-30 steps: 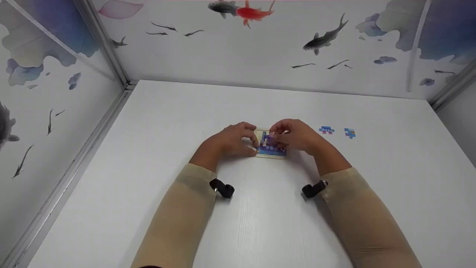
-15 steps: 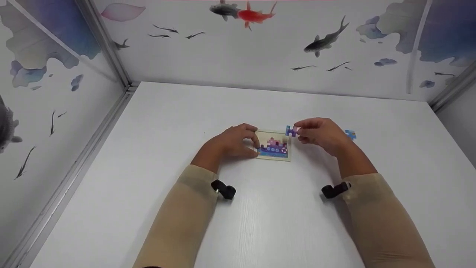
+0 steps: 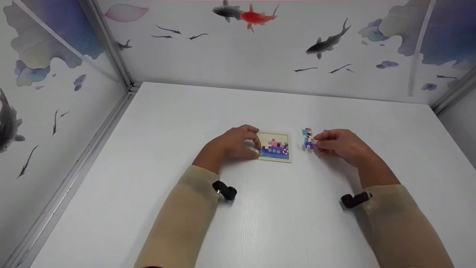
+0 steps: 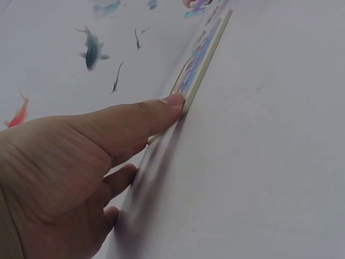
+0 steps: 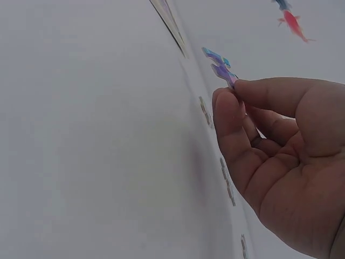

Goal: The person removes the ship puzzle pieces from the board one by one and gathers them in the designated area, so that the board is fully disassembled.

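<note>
Purple-and-blue jigsaw piece (image 5: 223, 72), likely light, stiff, best edge-held; right grip (image 3: 340, 145) pinching it, left grip (image 3: 238, 142) clasping pale-framed puzzle board (image 3: 264, 138).

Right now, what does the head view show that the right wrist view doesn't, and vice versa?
Only the head view shows the boat picture and the left hand holding the puzzle board. Only the right wrist view shows the palm side of the right hand. Both show that hand pinching a puzzle piece, the board, table and red fish.
</note>
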`<state>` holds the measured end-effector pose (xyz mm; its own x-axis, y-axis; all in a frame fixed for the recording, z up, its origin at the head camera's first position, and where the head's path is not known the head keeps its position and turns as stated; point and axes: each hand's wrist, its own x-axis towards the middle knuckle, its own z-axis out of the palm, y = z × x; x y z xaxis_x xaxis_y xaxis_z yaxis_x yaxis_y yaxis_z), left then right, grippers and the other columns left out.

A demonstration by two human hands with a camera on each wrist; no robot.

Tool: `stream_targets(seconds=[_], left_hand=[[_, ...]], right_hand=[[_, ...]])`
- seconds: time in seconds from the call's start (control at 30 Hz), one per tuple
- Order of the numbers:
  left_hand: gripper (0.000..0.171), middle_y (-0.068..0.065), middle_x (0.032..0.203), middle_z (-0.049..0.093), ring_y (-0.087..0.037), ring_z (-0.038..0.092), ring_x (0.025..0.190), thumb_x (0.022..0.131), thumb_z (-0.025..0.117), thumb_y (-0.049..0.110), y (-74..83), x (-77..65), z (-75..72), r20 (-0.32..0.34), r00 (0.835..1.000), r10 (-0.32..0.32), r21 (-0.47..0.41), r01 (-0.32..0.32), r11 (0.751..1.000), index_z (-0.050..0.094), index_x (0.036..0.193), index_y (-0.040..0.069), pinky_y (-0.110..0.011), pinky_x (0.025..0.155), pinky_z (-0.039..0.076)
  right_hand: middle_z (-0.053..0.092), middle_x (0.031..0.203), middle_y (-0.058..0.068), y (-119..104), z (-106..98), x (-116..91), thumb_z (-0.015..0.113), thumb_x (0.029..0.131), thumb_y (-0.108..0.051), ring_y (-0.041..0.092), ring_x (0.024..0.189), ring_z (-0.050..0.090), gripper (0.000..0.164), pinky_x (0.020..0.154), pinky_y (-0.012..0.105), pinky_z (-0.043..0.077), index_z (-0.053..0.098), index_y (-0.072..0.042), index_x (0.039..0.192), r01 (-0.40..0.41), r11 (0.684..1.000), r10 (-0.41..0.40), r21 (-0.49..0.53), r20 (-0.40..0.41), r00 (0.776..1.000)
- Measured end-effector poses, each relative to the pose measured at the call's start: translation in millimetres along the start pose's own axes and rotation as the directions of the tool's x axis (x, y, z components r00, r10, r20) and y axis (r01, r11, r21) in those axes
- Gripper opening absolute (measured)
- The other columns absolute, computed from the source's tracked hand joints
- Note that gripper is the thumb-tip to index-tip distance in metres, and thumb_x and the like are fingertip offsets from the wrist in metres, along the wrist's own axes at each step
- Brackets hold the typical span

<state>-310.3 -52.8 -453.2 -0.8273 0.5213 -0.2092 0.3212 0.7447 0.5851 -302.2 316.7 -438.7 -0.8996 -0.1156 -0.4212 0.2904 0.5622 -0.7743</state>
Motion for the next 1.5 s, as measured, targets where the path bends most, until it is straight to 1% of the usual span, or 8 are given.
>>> stream_targets(seconds=[0.13,0.43,0.7,0.8,0.93,1.17,1.37,1.5], left_hand=[[0.013,0.011,0.170,0.039,-0.032,0.026,0.165,0.094,0.080,0.038,-0.9,1.1,0.6,-0.001,1.000,-0.004,-0.002,0.004,1.000,0.075,0.105,0.036,-0.061,0.134,0.022],[0.014,0.011,0.171,0.038,-0.033,0.024,0.165,0.094,0.080,0.038,-0.4,1.0,0.5,0.007,1.000,-0.020,-0.002,0.020,1.000,0.074,0.107,0.036,-0.062,0.134,0.021],[0.016,0.008,0.171,0.039,-0.034,0.027,0.164,0.095,0.079,0.036,-1.6,-0.3,-1.1,0.004,0.999,0.043,0.012,-0.043,0.999,0.075,0.109,0.033,-0.060,0.135,0.020],[0.016,0.007,0.171,0.039,-0.035,0.026,0.165,0.095,0.079,0.036,-1.8,-0.5,-1.4,0.008,0.999,0.046,0.009,-0.046,0.999,0.075,0.110,0.033,-0.060,0.135,0.018],[0.016,0.009,0.171,0.039,-0.034,0.026,0.165,0.094,0.080,0.037,-2.3,0.4,-1.0,0.006,0.999,0.034,0.006,-0.034,0.999,0.075,0.109,0.034,-0.059,0.134,0.021],[0.015,0.010,0.171,0.038,-0.033,0.025,0.165,0.094,0.081,0.037,-1.5,1.0,-0.4,0.004,1.000,0.005,-0.004,-0.005,1.000,0.075,0.108,0.036,-0.061,0.134,0.021],[0.014,0.010,0.171,0.038,-0.034,0.024,0.166,0.094,0.081,0.038,-1.7,1.3,-0.3,0.007,1.000,0.008,-0.011,-0.008,1.000,0.074,0.106,0.036,-0.062,0.134,0.020],[0.014,0.011,0.171,0.038,-0.034,0.022,0.166,0.094,0.081,0.038,-2.6,1.8,-0.2,0.009,1.000,0.015,-0.009,-0.015,1.000,0.074,0.106,0.036,-0.061,0.135,0.019]], right_hand=[[0.069,0.127,0.005,4.5,-1.8,-0.8,0.073,0.103,-0.029,0.016,0.103,0.070,0.039,0.090,0.022,0.062,0.068,-0.008,0.136,-0.002,1.000,0.002,-0.007,0.012,1.000],[0.068,0.128,0.008,1.7,2.7,-2.0,0.075,0.102,-0.033,0.015,0.100,0.073,0.041,0.088,0.021,0.062,0.070,-0.011,0.137,-0.044,0.997,0.043,-0.056,-0.022,0.999],[0.079,0.111,-0.001,2.1,1.7,1.1,0.080,0.098,-0.039,0.010,0.092,0.077,0.046,0.084,0.021,0.061,0.073,-0.011,0.134,-0.049,0.995,0.046,-0.084,-0.040,0.998],[0.078,0.112,-0.001,1.9,1.3,0.9,0.080,0.098,-0.038,0.010,0.093,0.077,0.047,0.085,0.021,0.062,0.072,-0.011,0.135,-0.051,0.996,0.048,-0.078,-0.039,0.998],[0.076,0.117,0.003,-0.3,2.6,0.2,0.077,0.100,-0.036,0.013,0.094,0.077,0.044,0.085,0.022,0.062,0.071,-0.012,0.136,-0.048,0.994,0.043,-0.094,-0.057,0.997],[0.072,0.122,0.006,-13.2,12.4,-1.3,0.074,0.101,-0.034,0.017,0.101,0.071,0.037,0.087,0.024,0.061,0.072,-0.015,0.133,-0.008,0.994,0.000,-0.113,-0.077,0.997],[0.070,0.131,0.010,-33.6,31.2,-1.5,0.075,0.101,-0.032,0.022,0.108,0.072,0.037,0.091,0.024,0.062,0.071,-0.014,0.133,0.029,0.995,-0.032,-0.093,-0.033,0.999],[0.071,0.133,0.010,-45.9,41.7,-1.8,0.075,0.101,-0.030,0.024,0.111,0.074,0.036,0.095,0.029,0.062,0.071,-0.016,0.134,0.047,0.992,-0.049,-0.116,-0.008,0.999]])
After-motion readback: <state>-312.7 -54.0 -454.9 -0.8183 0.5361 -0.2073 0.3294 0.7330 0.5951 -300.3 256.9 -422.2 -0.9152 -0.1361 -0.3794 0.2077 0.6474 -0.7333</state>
